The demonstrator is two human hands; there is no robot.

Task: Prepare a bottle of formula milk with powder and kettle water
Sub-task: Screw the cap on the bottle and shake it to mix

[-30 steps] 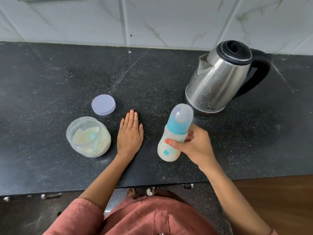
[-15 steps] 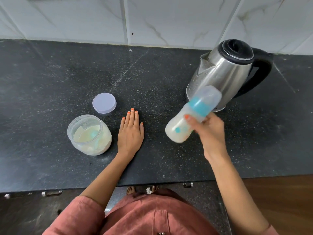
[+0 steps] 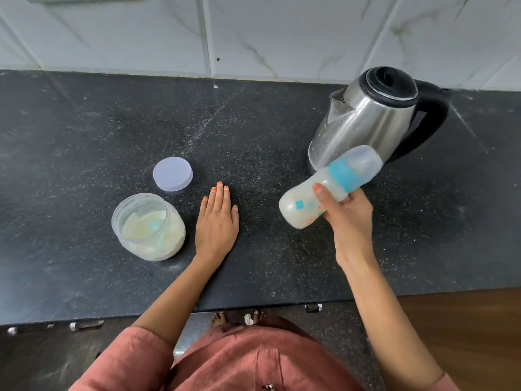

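Note:
My right hand (image 3: 349,218) grips a capped baby bottle (image 3: 327,187) with a teal collar and milky white liquid inside. The bottle is lifted off the counter and tilted, its cap pointing up and right toward the steel kettle (image 3: 366,119). The kettle stands at the back right with its black lid closed and its handle to the right. My left hand (image 3: 217,221) rests flat on the black counter (image 3: 84,131), fingers straight. To its left stands an open clear jar of formula powder (image 3: 149,227) with a teal scoop inside. The jar's pale lid (image 3: 172,177) lies flat just behind it.
A white marble-tiled wall (image 3: 282,32) runs along the back of the counter. The counter's front edge crosses below my forearms, with drawer handles (image 3: 84,324) under it. Wooden floor (image 3: 465,334) shows at the lower right.
My right hand has lifted the bottle up and to the right and tilted it from near upright to slanted, close to the kettle's base. My left hand has stayed flat.

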